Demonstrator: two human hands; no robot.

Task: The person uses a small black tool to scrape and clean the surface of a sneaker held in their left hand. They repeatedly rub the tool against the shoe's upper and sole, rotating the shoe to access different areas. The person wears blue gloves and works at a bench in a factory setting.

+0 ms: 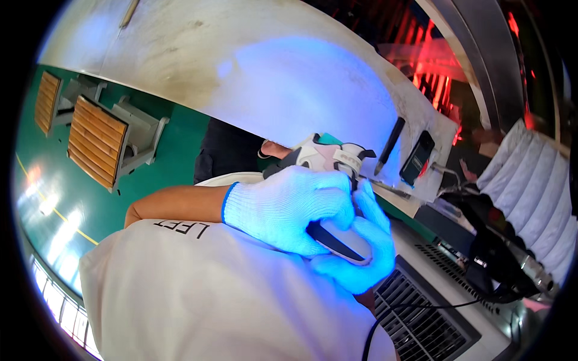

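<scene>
My two hands wear white knit gloves lit blue, and between them is a shoe. It has a pale upper with black and teal parts and a strap-like tab. My left hand lies across its middle with the fingers curled over it, hiding much of the shoe. From below and the right, my right hand closes round the other end, where a smooth dark and grey surface shows. Just beyond the shoe, a slim black-handled tool and a black phone lie on the worktable.
The pale worktable runs across the far side under blue light. A thin metal tool lies by its edge. At right are a white ribbed duct and a vented machine with a cable. Slatted wooden-topped stands are at left. Red-lit strips glow behind.
</scene>
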